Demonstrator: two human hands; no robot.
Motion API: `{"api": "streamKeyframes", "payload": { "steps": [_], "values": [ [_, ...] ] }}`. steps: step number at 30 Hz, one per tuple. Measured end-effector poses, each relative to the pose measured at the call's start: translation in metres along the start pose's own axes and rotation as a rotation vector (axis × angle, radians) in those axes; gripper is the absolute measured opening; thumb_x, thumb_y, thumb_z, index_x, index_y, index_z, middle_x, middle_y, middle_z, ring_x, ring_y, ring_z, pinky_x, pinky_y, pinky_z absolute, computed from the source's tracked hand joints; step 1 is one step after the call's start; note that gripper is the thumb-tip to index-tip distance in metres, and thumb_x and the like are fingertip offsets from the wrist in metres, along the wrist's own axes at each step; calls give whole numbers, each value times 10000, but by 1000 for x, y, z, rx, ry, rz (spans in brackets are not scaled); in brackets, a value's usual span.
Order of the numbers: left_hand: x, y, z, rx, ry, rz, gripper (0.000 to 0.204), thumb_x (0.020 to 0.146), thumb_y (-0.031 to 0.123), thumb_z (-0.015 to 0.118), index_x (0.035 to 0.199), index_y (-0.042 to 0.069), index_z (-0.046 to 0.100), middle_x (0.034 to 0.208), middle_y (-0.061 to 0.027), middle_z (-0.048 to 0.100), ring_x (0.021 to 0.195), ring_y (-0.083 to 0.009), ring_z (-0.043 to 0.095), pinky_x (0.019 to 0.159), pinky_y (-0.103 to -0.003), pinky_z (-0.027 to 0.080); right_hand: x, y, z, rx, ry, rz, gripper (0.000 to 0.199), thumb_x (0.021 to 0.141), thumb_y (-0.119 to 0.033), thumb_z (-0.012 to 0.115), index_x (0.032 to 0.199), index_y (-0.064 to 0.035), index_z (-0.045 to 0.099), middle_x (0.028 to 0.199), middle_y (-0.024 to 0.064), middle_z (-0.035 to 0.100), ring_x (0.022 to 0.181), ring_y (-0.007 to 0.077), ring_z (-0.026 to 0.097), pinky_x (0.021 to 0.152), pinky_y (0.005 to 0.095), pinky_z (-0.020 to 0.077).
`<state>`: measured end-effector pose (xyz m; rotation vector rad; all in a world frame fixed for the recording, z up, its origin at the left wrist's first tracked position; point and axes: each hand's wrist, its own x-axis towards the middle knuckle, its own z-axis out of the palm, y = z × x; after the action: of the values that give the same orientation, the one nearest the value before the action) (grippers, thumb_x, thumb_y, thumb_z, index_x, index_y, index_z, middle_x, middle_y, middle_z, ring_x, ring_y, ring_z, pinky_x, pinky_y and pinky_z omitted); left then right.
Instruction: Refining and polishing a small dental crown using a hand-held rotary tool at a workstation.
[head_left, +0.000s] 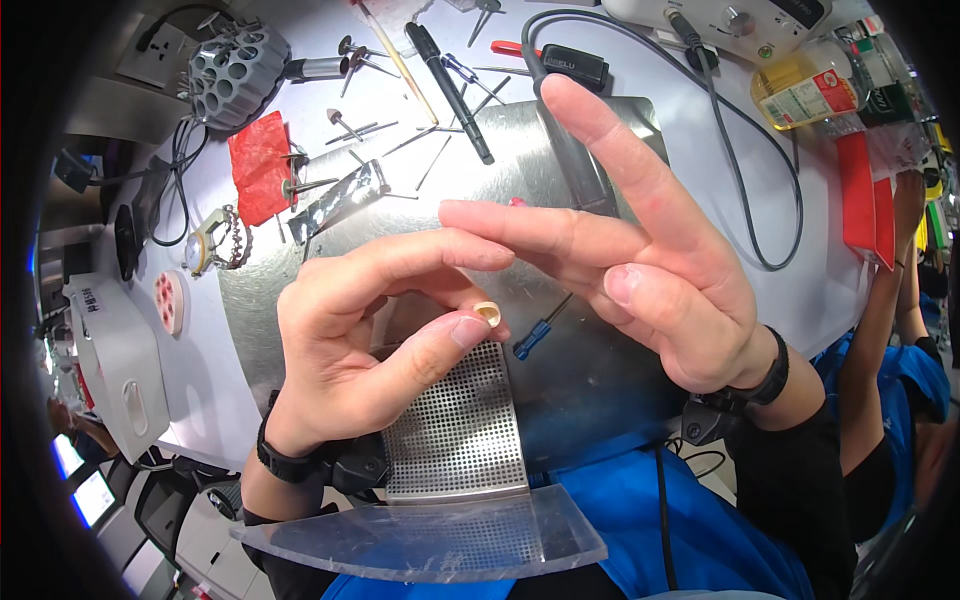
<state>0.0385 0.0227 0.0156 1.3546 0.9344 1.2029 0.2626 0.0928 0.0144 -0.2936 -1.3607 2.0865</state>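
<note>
A small hollow gold-coloured piece (487, 314) is pinched between thumb and fingers of my left hand (370, 330); I cannot make out whether it is a ring or a cap. My right hand (660, 260) is raised beside it, fingers stretched out and spread, holding nothing. One of its fingertips points left, close to the left index finger. Below the hands lies a perforated metal plate (455, 425), with a clear plastic sheet (430, 545) in front of it. A blue-handled screwdriver-like tool (533, 340) rests on the steel sheet (590, 400) between my hands.
Behind lie a black pen (450, 95), several rotary bits, red paper (262, 165) and a black-cabled handpiece (575, 150). A grey bit holder (235, 80) stands back left, a wristwatch (205, 245) at left. At right are a yellow-liquid bottle (805, 90), a red box (865, 205) and another person's arm (868, 400).
</note>
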Motion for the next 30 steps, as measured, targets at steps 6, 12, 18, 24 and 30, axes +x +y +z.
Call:
{"api": "streamKeyframes", "payload": {
  "steps": [6, 12, 18, 24, 30],
  "values": [
    [0, 4, 2, -24, -1, -30, 385, 858, -96, 652, 1222, -73, 528, 933, -141, 699, 844, -176, 704, 778, -296, 572, 5, 3, 8, 189, -7, -21, 743, 840, 17, 368, 1527, 83, 92, 1585, 213, 240, 1394, 264, 397, 1157, 375, 282],
    [-1, 6, 9, -160, 93, -141, 428, 864, -112, 630, 1165, 18, 354, 880, -133, 696, 890, -174, 693, 823, -289, 554, 5, 2, 7, -687, -16, -173, 379, 781, 27, 711, 1157, 44, 664, 1173, 184, 620, 1007, 240, 655, 952, 370, 513],
    [2, -2, 4, -193, 80, -122, 363, 891, -67, 663, 1145, -9, 410, 894, -136, 703, 881, -160, 697, 764, -258, 571, 5, 10, 9, -676, 83, -161, 248, 828, 16, 718, 1076, -1, 720, 1070, 138, 670, 889, 180, 672, 819, 296, 530],
    [1, -1, 5, -195, 101, -121, 327, 896, -41, 671, 1142, -16, 456, 886, -126, 713, 870, -143, 696, 755, -248, 570, 5, 14, 14, -497, 176, -136, 218, 845, 12, 717, 1061, -8, 731, 1052, 122, 681, 862, 142, 675, 690, 232, 579],
    [2, -1, 6, -166, 104, -114, 325, 895, -26, 680, 1149, -21, 477, 884, -123, 718, 860, -129, 692, 743, -240, 569, 6, 13, 11, -501, 132, -143, 212, 852, 16, 715, 1064, 27, 715, 1068, 140, 674, 897, 149, 672, 708, 232, 592]
  ]
}}
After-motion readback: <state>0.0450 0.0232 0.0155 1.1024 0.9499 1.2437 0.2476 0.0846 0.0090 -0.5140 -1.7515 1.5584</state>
